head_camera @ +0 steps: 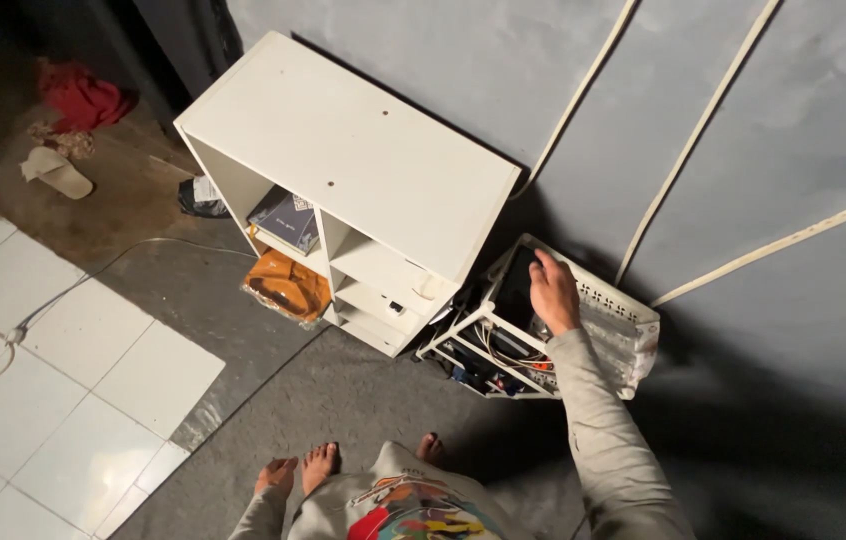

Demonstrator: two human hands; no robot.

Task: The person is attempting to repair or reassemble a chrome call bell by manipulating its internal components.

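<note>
Plastic, light and a little flexy I judge, the white slotted basket (598, 297) sits under my right hand (553, 290), fingers curled loosely onto a dark thing inside, grip unclear; best held by its rim.

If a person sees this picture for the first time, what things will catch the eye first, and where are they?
First comes the white shelf against the grey wall, with a book and an orange bag in its left compartments. Right of it, the right hand reaches into a white basket full of cables. At lower left lie pale floor tiles, and a red cloth sits in the dark top-left corner.
</note>
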